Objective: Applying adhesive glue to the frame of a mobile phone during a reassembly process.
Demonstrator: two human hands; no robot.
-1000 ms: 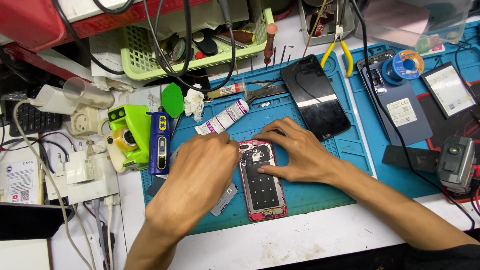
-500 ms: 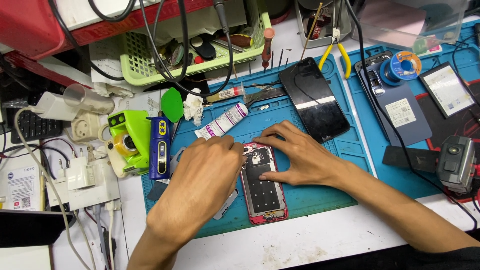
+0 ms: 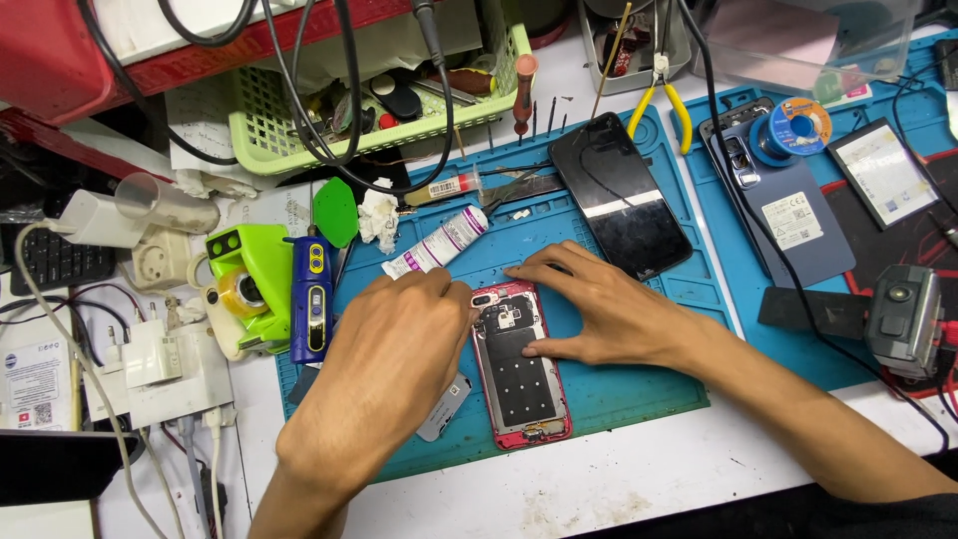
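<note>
On the cluttered surface's blue mat [image 3: 639, 394], the left hand [image 3: 384, 374] and right hand [image 3: 589, 309] press spread fingers onto an opened red phone [image 3: 519, 374], gripping nothing.

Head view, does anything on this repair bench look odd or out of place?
The red phone lies open, back cover off and insides exposed, on the blue mat. Both hands, left and right, rest on it. A crumpled tissue sits nearby.

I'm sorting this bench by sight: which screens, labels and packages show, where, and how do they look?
Black phone screen: dark, glossy, top centre of the blue mat.
White tube: purple-printed, lying left of that screen.
White label: rectangular, on a blue-grey phone back at right.
Small screen: pale, dark-framed, far right.
White leaflet: far left edge.
</note>
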